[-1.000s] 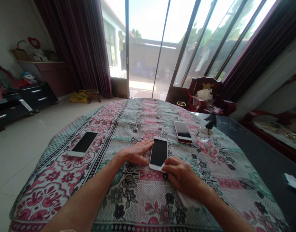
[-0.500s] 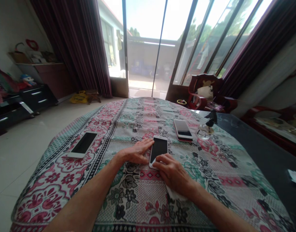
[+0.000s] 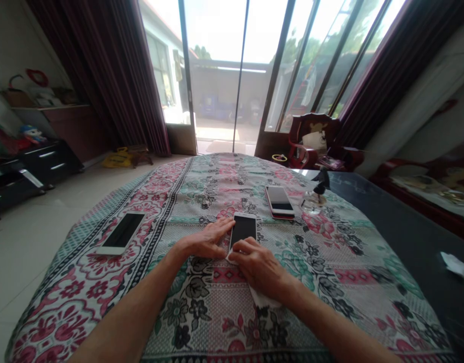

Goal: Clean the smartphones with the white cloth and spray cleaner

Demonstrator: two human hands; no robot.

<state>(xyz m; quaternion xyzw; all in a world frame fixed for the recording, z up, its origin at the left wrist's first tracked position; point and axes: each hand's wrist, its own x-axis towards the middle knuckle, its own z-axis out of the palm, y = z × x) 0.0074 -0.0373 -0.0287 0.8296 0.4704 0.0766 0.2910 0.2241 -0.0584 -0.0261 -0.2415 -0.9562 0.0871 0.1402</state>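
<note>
A white phone (image 3: 244, 227) with a dark screen lies face up on the patterned tablecloth in front of me. My left hand (image 3: 208, 240) rests beside it, fingers stretched out, with fingertips touching its left edge. Over the phone's lower end, my right hand (image 3: 256, 264) is closed on a white tissue (image 3: 263, 299). Part of the tissue shows under the palm and a bit at the fingertips; the phone's bottom corner is covered by these fingers.
Another white phone (image 3: 122, 233) lies to the left. Right of centre, a white phone (image 3: 280, 199) rests on a reddish flat item. Beyond it stands a clear glass bowl (image 3: 313, 202) with a dark object at its rim. A white crumpled piece (image 3: 458, 265) lies far right.
My right hand and the tissue have shifted slightly toward the phone's lower left corner. The whole view has turned a little; the left hand stays at the phone's edge.
</note>
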